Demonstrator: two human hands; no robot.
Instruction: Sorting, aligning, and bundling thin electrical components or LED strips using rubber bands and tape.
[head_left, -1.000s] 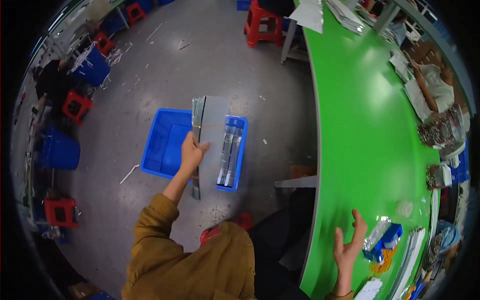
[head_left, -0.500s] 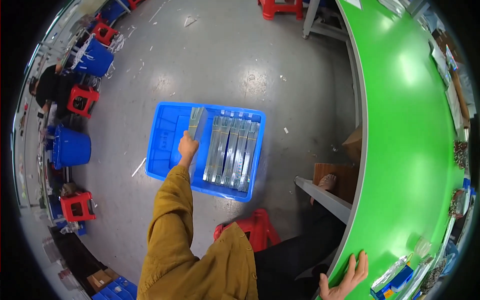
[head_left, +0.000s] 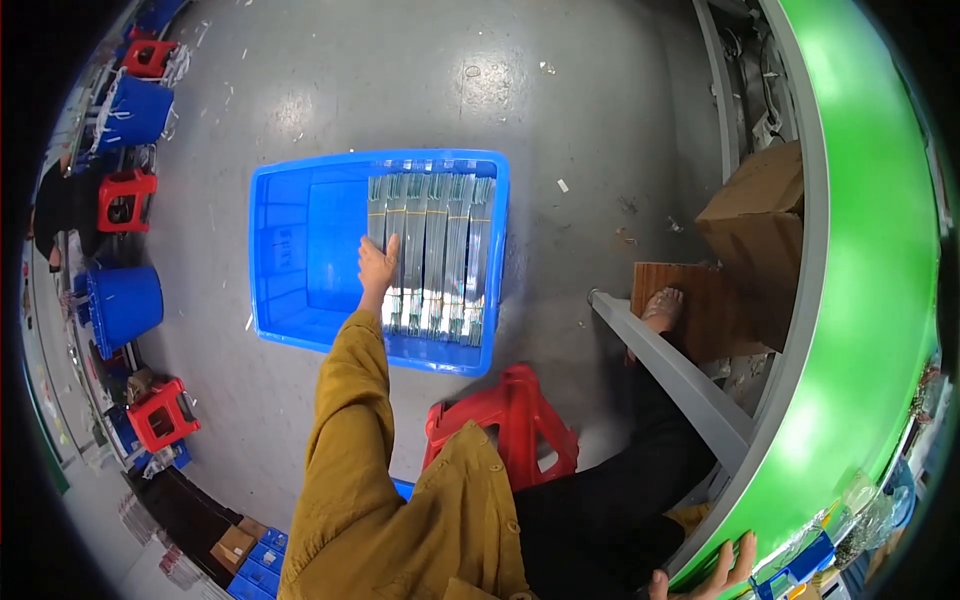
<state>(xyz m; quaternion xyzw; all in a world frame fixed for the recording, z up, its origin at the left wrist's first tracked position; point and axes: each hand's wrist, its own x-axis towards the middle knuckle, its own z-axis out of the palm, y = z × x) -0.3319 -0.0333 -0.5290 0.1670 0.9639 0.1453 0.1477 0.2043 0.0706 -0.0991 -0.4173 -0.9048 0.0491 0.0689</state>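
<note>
My left hand [head_left: 377,268] reaches down into a blue plastic crate [head_left: 280,335] on the floor. Its fingers are around the leftmost bundle of thin clear sheets [head_left: 377,205], which is tied with a yellow band. That bundle stands on edge against a row of several similar banded bundles [head_left: 436,255], filling the crate's right part. At the lower right, my right hand [head_left: 715,578] rests on the edge of the green tabletop [head_left: 850,300], fingers spread and holding nothing.
Between me and the crate stands a red stool [head_left: 500,415]. A grey table leg [head_left: 680,385], a brown board [head_left: 700,340] and a cardboard box [head_left: 755,230] are to the right. Along the left are blue bins [head_left: 125,305], more red stools [head_left: 162,413] and a seated person.
My left hand has lowered the bundle from above the crate's middle to the left end of the row. The view has shifted, and my right hand stays at the table edge.
</note>
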